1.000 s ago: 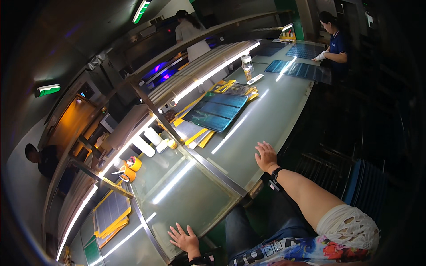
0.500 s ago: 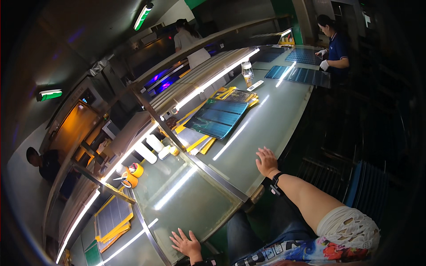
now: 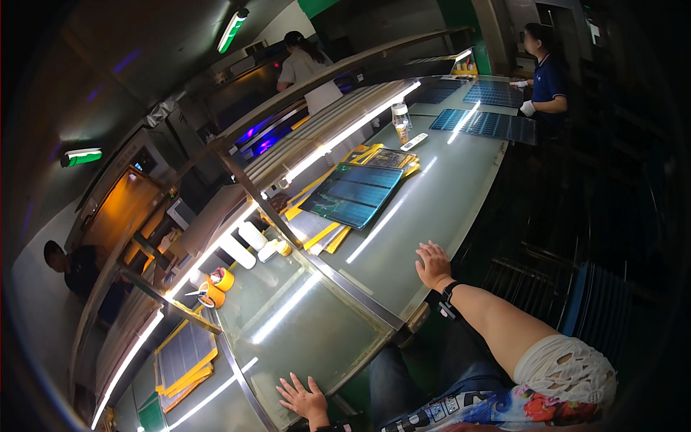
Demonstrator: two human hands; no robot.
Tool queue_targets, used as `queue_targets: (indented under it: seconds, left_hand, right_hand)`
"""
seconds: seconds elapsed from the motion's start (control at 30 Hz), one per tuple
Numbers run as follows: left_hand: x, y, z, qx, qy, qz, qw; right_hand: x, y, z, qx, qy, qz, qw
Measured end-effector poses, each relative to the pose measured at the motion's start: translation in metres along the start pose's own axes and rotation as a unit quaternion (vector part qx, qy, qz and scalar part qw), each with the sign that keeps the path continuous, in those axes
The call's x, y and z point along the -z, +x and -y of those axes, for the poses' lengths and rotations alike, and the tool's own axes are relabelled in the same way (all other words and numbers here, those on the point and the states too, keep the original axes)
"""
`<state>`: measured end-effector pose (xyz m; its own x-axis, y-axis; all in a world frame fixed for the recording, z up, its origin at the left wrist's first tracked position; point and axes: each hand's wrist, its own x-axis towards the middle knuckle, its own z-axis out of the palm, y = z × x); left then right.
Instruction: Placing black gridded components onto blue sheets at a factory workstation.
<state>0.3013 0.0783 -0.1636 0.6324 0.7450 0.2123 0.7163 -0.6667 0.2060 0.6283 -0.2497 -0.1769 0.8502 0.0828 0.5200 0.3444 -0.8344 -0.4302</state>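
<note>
My left hand [image 3: 305,399] lies flat near the front edge of the glass-topped table [image 3: 302,338], fingers spread and holding nothing. Farther right, my right hand [image 3: 433,265] rests at the same table's front edge, fingers stretched out, also without anything in it. A dark band with a small tag circles the right wrist. Beyond the right hand, a dark blue-green rectangular panel [image 3: 351,193] lies tilted on a pile of yellow-edged frames [image 3: 327,237]. Neither hand touches the panel or the pile.
Orange tape rolls [image 3: 211,294] with scissors and white rolls [image 3: 237,252] stand along the back. A bottle [image 3: 401,122] and a white remote-like object [image 3: 414,141] lie farther off. More yellow-edged frames [image 3: 186,356] are at left. A gloved co-worker [image 3: 548,86] stands by panels [image 3: 497,124] at far right.
My hands stay in place. The co-worker at far right has raised their head and moved one gloved hand slightly. The person at the back has shifted an arm.
</note>
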Motion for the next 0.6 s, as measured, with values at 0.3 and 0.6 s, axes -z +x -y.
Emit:
queue_targets:
  seconds: [0.3,0.6]
  left_hand:
    - [-0.0019,-0.0015,0.0022,-0.004,-0.012,-0.011,1.0]
    - [-0.0035,-0.0009,0.0034,-0.005,-0.012,-0.017,1.0]
  right_hand:
    - [-0.0002,-0.0016,-0.0008,0.007,-0.003,-0.006,1.0]
    - [-0.0022,-0.001,-0.0012,0.01,0.003,-0.012,1.0]
